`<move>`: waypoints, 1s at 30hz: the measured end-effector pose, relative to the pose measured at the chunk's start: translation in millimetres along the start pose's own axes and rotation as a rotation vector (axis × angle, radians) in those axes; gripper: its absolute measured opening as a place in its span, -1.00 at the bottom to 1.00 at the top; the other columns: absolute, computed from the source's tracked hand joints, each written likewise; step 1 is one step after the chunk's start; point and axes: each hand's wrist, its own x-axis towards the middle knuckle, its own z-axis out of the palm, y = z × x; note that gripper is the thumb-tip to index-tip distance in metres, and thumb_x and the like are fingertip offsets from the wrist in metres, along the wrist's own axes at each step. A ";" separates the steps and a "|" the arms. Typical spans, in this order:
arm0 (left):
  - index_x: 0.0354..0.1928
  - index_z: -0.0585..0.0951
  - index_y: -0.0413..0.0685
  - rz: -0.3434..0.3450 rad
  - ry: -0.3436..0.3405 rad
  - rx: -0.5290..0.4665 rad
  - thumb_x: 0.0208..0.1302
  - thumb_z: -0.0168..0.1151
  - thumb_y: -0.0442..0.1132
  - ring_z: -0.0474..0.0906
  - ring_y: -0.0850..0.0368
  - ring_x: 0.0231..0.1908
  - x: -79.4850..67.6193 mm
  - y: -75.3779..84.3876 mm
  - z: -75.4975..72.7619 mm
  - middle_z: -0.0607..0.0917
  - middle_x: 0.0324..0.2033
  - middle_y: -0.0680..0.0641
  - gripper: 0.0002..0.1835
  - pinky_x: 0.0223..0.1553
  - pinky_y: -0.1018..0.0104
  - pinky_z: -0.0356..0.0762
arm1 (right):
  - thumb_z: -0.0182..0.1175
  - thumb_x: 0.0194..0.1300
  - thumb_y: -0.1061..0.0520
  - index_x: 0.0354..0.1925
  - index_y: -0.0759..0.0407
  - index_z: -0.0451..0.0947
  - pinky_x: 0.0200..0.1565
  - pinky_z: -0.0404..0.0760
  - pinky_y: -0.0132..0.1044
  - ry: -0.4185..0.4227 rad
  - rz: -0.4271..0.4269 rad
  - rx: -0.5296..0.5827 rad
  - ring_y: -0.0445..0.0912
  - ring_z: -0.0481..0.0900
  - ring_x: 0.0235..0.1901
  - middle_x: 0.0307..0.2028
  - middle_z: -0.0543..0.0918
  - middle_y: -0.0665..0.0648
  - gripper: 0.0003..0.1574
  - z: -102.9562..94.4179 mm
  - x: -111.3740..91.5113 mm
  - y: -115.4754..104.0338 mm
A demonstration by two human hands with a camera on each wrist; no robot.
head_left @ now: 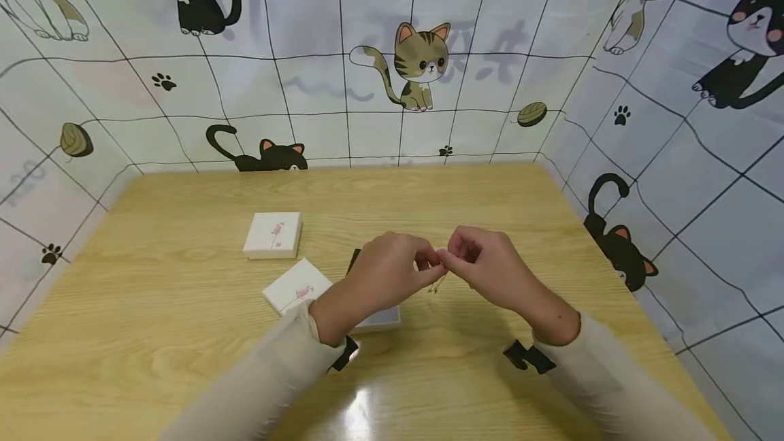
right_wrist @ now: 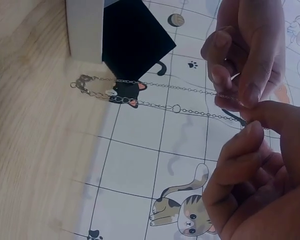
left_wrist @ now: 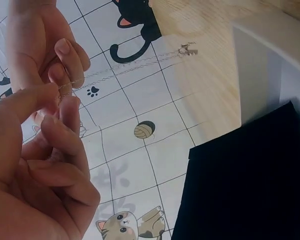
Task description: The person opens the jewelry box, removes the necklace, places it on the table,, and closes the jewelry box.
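Over the middle of the table, my left hand (head_left: pixel 388 267) and right hand (head_left: pixel 495 269) meet at the fingertips. Between thumb and finger, each pinches a thin silvery jewellery chain (right_wrist: pixel 200 114). The chain hangs in a narrow loop; small links and a charm (left_wrist: pixel 188 50) show at its low end in the left wrist view. Where the fingers touch, the held part of the chain is hidden. Under my left forearm is an open white box (head_left: pixel 382 319), partly covered, with a black insert (left_wrist: pixel 245 175) sticking up from it.
A white lid with a pink print (head_left: pixel 298 287) lies left of the open box, partly behind my left wrist. Farther back stands a closed white box (head_left: pixel 273 237) with a similar print. Cat-patterned cloth (head_left: pixel 392 135) walls the wooden table (head_left: pixel 153 332) at the back and sides.
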 end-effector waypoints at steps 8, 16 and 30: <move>-0.31 0.74 0.15 0.014 -0.044 -0.075 0.34 0.30 -0.04 0.29 0.39 -0.70 4.9 0.2 11.1 0.63 -0.53 0.25 -0.87 -0.65 0.48 0.21 | 0.30 0.36 0.03 -0.42 0.06 0.50 -0.59 0.44 -0.30 -0.146 0.063 0.095 -0.17 0.38 -0.68 -0.64 0.45 0.02 -0.75 -15.5 -5.1 10.4; -0.29 0.71 0.16 -0.043 -0.091 -0.064 0.33 0.30 -0.03 0.38 0.37 -0.65 -3.1 -3.5 27.5 0.62 -0.53 0.24 -0.89 -0.60 0.46 0.34 | 0.32 0.34 -0.01 -0.42 0.08 0.49 -0.55 0.50 -0.29 -0.220 0.103 0.103 -0.16 0.42 -0.64 -0.60 0.46 0.03 -0.72 -21.0 -5.7 17.2; -0.04 0.70 0.26 0.161 -0.135 0.435 0.36 0.25 0.10 0.28 0.40 -0.70 -34.2 17.3 61.1 0.71 -0.44 0.23 -0.75 -0.73 0.48 0.19 | 0.31 0.35 0.01 -0.43 0.05 0.48 -0.57 0.48 -0.31 -0.221 0.122 0.039 -0.18 0.40 -0.66 -0.61 0.42 -0.03 -0.72 -15.3 -9.0 36.0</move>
